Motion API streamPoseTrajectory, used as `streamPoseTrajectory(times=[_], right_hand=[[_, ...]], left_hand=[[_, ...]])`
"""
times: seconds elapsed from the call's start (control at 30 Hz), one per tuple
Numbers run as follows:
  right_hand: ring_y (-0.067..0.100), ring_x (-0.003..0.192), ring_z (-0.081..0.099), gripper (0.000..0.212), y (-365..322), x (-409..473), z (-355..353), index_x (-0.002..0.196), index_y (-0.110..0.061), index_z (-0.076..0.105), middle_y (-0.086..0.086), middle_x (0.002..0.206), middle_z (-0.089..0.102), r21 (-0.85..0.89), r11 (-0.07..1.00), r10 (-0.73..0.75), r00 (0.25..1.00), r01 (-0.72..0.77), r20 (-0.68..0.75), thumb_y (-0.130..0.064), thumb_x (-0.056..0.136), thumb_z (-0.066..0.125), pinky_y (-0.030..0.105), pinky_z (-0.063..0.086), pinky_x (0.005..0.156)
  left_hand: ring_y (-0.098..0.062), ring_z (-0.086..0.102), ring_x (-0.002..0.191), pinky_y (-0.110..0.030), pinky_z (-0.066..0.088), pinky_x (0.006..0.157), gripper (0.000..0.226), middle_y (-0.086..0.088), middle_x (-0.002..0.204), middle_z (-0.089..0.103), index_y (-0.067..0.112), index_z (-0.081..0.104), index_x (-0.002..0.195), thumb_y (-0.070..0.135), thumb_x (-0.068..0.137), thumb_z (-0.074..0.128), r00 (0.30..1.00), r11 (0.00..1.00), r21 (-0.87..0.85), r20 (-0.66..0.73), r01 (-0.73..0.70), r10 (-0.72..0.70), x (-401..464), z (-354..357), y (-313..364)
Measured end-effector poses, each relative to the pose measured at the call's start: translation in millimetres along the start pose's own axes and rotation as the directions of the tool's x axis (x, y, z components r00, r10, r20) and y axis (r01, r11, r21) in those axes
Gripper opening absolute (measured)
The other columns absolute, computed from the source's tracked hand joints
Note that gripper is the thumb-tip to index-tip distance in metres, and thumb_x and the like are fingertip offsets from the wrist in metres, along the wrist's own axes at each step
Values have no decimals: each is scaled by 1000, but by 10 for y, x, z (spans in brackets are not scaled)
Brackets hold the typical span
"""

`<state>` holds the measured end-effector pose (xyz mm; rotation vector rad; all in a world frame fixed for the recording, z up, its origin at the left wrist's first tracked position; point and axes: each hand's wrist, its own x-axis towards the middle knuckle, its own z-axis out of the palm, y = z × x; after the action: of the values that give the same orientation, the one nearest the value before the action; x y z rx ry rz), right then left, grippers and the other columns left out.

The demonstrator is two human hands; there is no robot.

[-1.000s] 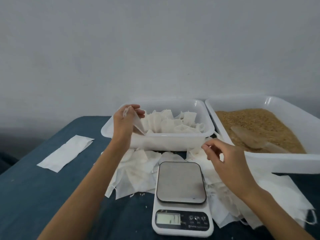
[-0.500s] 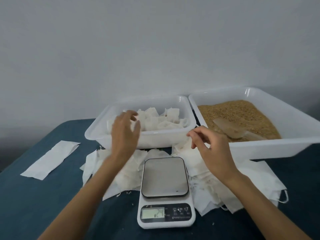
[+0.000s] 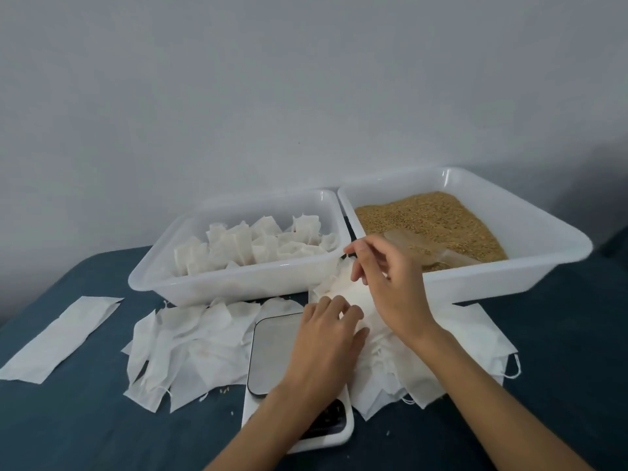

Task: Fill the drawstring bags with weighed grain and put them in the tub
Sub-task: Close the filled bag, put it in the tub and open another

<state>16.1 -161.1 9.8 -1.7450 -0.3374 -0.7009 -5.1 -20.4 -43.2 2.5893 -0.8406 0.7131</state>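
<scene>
Both hands meet over the near middle of the table: the right hand (image 3: 394,287) pinches the top of an empty drawstring bag (image 3: 350,294) between thumb and fingertips, and the left hand (image 3: 326,338) lies over the bag's lower part with its fingers bent onto the cloth; whether it actually grips cannot be told. That bag is lifted just above the right-hand pile of empty bags (image 3: 452,355), near the front of the two tubs.

A dark blue cloth (image 3: 68,430) covers the table, and a plain pale wall (image 3: 272,96) stands behind it.

At the far middle sits the white tub (image 3: 238,283) with filled bags (image 3: 258,243) standing in it. To its right, touching or nearly so, a larger tub (image 3: 530,239) holds the grain (image 3: 421,212) and a clear scoop (image 3: 418,246). More empty bags (image 3: 190,348) spread at near left, and a folded white strip (image 3: 61,334) lies further left, apart.

The left forearm crosses the scale (image 3: 272,355) and hides its display.
</scene>
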Motion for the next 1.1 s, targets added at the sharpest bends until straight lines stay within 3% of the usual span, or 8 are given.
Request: streamPoseTrajectory(times=[0.13,0.27,0.43,0.53,0.7,0.9,1.0,1.1], right_hand=[[17,65,64,24,-4,0,-7,94,-19,70,-4,66,64,4,1000,3,1000,-3,-5,-26,107,51,47,51,63],[16,65,64,24,6,-1,-4,93,-18,70,-4,65,64,3,1000,2,1000,-2,-10,-25,106,52,45,52,63],[17,65,65,24,30,11,7,93,-19,70,-4,65,64,-5,1000,5,1000,-5,-5,-25,106,51,44,52,63],[18,64,64,24,33,9,9,93,-19,70,-4,65,64,2,1000,10,1000,-10,-3,-25,106,51,45,52,63],[17,64,64,23,31,-7,19,92,-19,70,-5,65,64,-6,1000,0,1000,0,12,-24,106,52,49,50,60],[16,67,66,21,66,-55,68,94,-22,71,-7,66,64,-36,999,-21,997,24,80,-26,105,53,40,52,62],[14,71,67,17,91,-77,102,95,-25,70,-9,69,65,-46,999,-10,989,17,149,-30,103,56,30,53,64],[13,72,67,9,93,-122,158,94,-28,70,-10,73,67,-35,999,12,975,-4,222,-28,100,63,17,49,64]], left_hand=[[-21,56,98,-35,39,87,32,2,108,66,17,72,113,42,93,75,995,995,-61,55,85,-81,1,18,-33],[-17,55,99,-29,27,84,19,7,104,65,21,76,109,35,98,71,990,988,-102,92,116,-107,22,10,-47],[-21,60,88,-34,42,80,4,3,90,65,17,79,94,16,93,74,995,992,-88,52,88,-83,-2,-6,-63],[-21,58,77,-36,48,72,10,4,82,62,16,76,87,8,86,81,998,995,-70,-21,64,-66,-76,-29,-68],[-25,59,83,-36,39,76,20,3,88,66,14,67,76,4,83,82,963,965,-29,-66,260,-261,-201,-196,-330],[-30,59,84,-42,40,76,7,-1,89,66,8,75,93,2,89,77,889,907,-26,-190,421,-418,-278,-395,-692],[-16,52,76,-32,36,72,27,7,79,56,17,58,75,6,94,74,830,864,-209,-247,459,-501,-285,-469,-757],[-5,51,66,-17,38,62,35,7,66,55,21,51,70,14,98,71,773,745,-466,-179,478,-608,-204,-464,-699]])
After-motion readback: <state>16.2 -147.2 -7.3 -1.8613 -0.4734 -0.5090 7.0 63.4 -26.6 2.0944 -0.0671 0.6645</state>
